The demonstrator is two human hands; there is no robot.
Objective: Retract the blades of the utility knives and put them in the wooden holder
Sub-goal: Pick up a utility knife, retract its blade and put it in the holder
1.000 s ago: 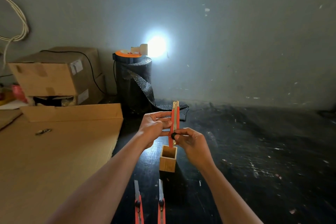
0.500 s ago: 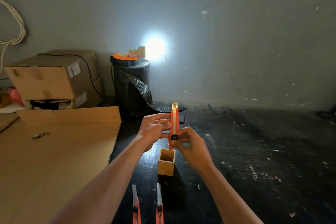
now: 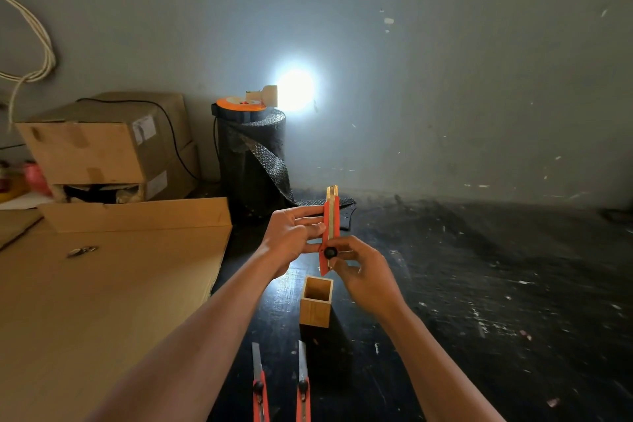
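I hold a red utility knife [image 3: 332,216] upright in both hands above the floor. My left hand [image 3: 291,238] pinches its middle from the left. My right hand [image 3: 363,271] grips its lower end, thumb by the black slider knob. Only a short metal tip shows at the knife's top. Just below stands a small square wooden holder [image 3: 315,305], open-topped and empty as far as I can see. Two more red utility knives lie side by side near the bottom edge, the left one [image 3: 258,384] and the right one [image 3: 303,384], each with a long blade extended toward the holder.
Flat cardboard sheets [image 3: 102,284] cover the floor at left, with stacked cardboard boxes [image 3: 102,144] behind. A black roll of bubble wrap [image 3: 251,161] stands by the wall with a bright lamp [image 3: 294,89] on top. Dark scuffed floor [image 3: 479,284] stretches right.
The slider knob has moved down the knife's body under my right thumb and the exposed blade has shortened. The knife and both hands stay above the holder.
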